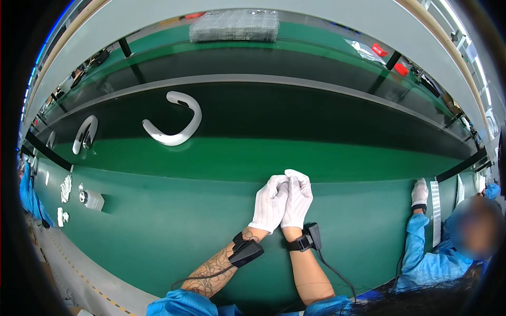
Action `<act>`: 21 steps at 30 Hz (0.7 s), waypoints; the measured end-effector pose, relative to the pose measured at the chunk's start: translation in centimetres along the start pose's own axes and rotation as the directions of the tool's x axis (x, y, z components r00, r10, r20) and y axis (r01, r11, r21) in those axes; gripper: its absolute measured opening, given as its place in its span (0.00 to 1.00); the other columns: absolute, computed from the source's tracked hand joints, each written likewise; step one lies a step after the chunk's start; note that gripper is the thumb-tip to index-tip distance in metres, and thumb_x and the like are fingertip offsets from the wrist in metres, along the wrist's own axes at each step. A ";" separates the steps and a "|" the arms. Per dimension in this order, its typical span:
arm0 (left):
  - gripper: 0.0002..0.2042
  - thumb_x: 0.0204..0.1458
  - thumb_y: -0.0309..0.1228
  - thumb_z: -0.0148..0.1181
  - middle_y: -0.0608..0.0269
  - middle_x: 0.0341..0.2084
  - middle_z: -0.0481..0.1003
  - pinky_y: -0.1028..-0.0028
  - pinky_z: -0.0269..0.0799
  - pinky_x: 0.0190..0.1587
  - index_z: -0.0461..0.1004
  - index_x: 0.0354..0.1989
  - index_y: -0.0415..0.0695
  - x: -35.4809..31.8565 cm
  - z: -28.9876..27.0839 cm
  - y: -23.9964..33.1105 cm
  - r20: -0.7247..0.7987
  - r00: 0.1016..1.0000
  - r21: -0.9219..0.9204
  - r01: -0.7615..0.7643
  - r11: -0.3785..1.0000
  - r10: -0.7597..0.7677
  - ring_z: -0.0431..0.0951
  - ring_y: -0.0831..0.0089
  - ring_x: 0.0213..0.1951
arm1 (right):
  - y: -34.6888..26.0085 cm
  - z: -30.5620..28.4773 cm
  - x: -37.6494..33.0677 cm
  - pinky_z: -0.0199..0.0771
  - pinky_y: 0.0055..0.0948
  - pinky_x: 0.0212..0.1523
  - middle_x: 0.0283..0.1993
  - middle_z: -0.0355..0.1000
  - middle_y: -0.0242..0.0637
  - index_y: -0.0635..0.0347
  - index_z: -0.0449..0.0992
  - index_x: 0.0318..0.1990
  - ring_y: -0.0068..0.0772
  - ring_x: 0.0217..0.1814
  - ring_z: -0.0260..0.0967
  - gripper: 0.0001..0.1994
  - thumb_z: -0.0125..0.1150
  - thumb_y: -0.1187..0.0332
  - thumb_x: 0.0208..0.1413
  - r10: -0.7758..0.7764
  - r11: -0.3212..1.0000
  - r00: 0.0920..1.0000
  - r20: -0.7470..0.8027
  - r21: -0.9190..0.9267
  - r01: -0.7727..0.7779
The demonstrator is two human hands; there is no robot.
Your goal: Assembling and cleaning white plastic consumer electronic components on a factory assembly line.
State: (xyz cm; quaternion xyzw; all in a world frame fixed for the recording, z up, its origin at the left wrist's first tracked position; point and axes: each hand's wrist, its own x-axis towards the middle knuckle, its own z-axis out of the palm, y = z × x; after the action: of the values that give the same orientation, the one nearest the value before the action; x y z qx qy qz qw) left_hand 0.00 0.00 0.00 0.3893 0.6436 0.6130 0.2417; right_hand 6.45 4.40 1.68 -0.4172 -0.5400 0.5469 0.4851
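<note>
My left hand (270,203) and my right hand (298,199) wear white striped gloves and meet side by side over the green table (200,221). Both are closed, with fingers curled and fingertips pressed together near the table's far edge. Whatever lies between the fingers, if anything, is hidden. Each wrist carries a black strapped box with a cable: one box (246,253) on the left, another box (313,235) on the right.
Beyond the table, a white U-shaped device (182,138) lies on the dark green strip, with another white curved device (86,134) farther left. A bottle (93,200) stands on the left. Clear plastic trays (234,26) sit on the upper shelf. A co-worker's gloved hand (419,193) is at right.
</note>
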 end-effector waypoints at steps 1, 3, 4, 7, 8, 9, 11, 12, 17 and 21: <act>0.08 0.69 0.25 0.54 0.55 0.41 0.83 0.70 0.78 0.49 0.75 0.52 0.40 -0.1 0.2 -0.2 0.010 1.000 -0.008 0.020 1.000 -0.020 0.82 0.70 0.42 | 0.1 -0.1 -0.1 0.72 0.28 0.60 0.50 0.79 0.37 0.63 0.80 0.50 0.28 0.51 0.75 0.09 0.55 0.70 0.73 -0.013 1.000 1.000 -0.006 0.023 0.013; 0.08 0.69 0.24 0.54 0.54 0.40 0.83 0.70 0.77 0.50 0.75 0.51 0.39 0.0 0.3 -0.1 0.032 0.999 -0.016 0.039 0.999 -0.038 0.81 0.71 0.41 | 0.4 -0.2 0.0 0.71 0.28 0.60 0.49 0.79 0.37 0.64 0.79 0.50 0.27 0.52 0.74 0.09 0.56 0.70 0.72 -0.025 0.999 0.999 -0.024 0.046 0.026; 0.08 0.69 0.24 0.53 0.55 0.40 0.83 0.71 0.77 0.50 0.75 0.51 0.38 0.1 0.2 0.1 0.020 1.000 -0.018 0.019 1.000 -0.019 0.81 0.72 0.41 | 0.9 -0.2 0.2 0.71 0.29 0.60 0.49 0.79 0.37 0.65 0.79 0.49 0.27 0.52 0.74 0.09 0.56 0.69 0.72 -0.024 0.999 0.999 -0.021 0.039 0.025; 0.08 0.69 0.24 0.53 0.55 0.40 0.83 0.71 0.77 0.50 0.75 0.51 0.38 0.2 -0.7 0.7 -0.011 1.000 0.010 -0.001 1.000 0.001 0.81 0.71 0.41 | 0.6 0.7 0.1 0.71 0.29 0.60 0.50 0.79 0.37 0.65 0.80 0.49 0.28 0.53 0.75 0.10 0.56 0.69 0.72 -0.031 0.998 1.000 0.007 0.046 0.030; 0.08 0.69 0.24 0.53 0.55 0.40 0.83 0.70 0.77 0.50 0.76 0.51 0.38 0.1 -1.2 0.9 -0.022 1.000 0.030 0.001 1.000 0.000 0.81 0.71 0.41 | 0.1 1.1 -0.2 0.71 0.29 0.60 0.50 0.79 0.37 0.65 0.80 0.49 0.29 0.53 0.75 0.10 0.56 0.69 0.72 -0.014 0.997 1.000 0.013 0.076 0.013; 0.08 0.69 0.24 0.53 0.55 0.40 0.83 0.70 0.77 0.50 0.76 0.51 0.38 0.1 -0.7 0.8 -0.015 1.000 0.020 0.000 1.000 0.000 0.81 0.71 0.41 | 0.0 0.8 -0.1 0.71 0.30 0.61 0.50 0.79 0.37 0.65 0.80 0.49 0.29 0.53 0.75 0.10 0.56 0.69 0.72 -0.002 0.996 1.000 0.001 0.086 0.002; 0.08 0.69 0.24 0.52 0.54 0.40 0.83 0.70 0.77 0.50 0.75 0.51 0.39 0.0 0.0 0.6 0.000 1.000 -0.013 -0.001 1.000 0.001 0.81 0.71 0.41 | 0.5 0.0 0.2 0.71 0.29 0.60 0.50 0.79 0.37 0.65 0.80 0.49 0.29 0.53 0.74 0.09 0.56 0.69 0.72 -0.026 0.999 1.000 -0.012 0.048 0.026; 0.08 0.69 0.24 0.52 0.54 0.40 0.83 0.70 0.77 0.50 0.75 0.51 0.39 0.1 0.0 0.6 0.001 1.000 -0.010 -0.004 1.000 0.004 0.81 0.71 0.41 | 0.7 0.0 0.3 0.72 0.29 0.60 0.51 0.79 0.37 0.65 0.80 0.49 0.28 0.53 0.74 0.09 0.56 0.69 0.72 -0.043 0.999 0.999 -0.013 0.028 0.044; 0.09 0.68 0.25 0.54 0.51 0.40 0.83 0.68 0.78 0.49 0.75 0.52 0.39 0.1 -0.8 0.0 -0.030 0.999 0.029 -0.020 0.999 0.020 0.83 0.66 0.41 | 0.1 0.9 -0.2 0.73 0.29 0.57 0.50 0.79 0.36 0.64 0.80 0.50 0.27 0.52 0.74 0.09 0.56 0.70 0.72 -0.041 0.998 0.999 0.003 0.057 0.041; 0.09 0.68 0.26 0.54 0.49 0.40 0.83 0.66 0.79 0.48 0.75 0.53 0.40 0.1 -0.1 0.3 -0.003 1.000 0.077 0.014 0.997 -0.014 0.84 0.62 0.40 | 0.7 0.2 -0.1 0.74 0.26 0.52 0.48 0.78 0.33 0.63 0.81 0.51 0.23 0.48 0.73 0.09 0.57 0.70 0.72 0.002 0.982 1.000 -0.001 0.190 -0.002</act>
State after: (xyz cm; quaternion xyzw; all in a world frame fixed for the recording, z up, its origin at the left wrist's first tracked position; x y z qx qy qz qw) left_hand -0.09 0.05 0.33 0.3930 0.6697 0.5867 0.2299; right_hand 6.21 4.29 0.98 -0.3698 -0.4845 0.5963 0.5224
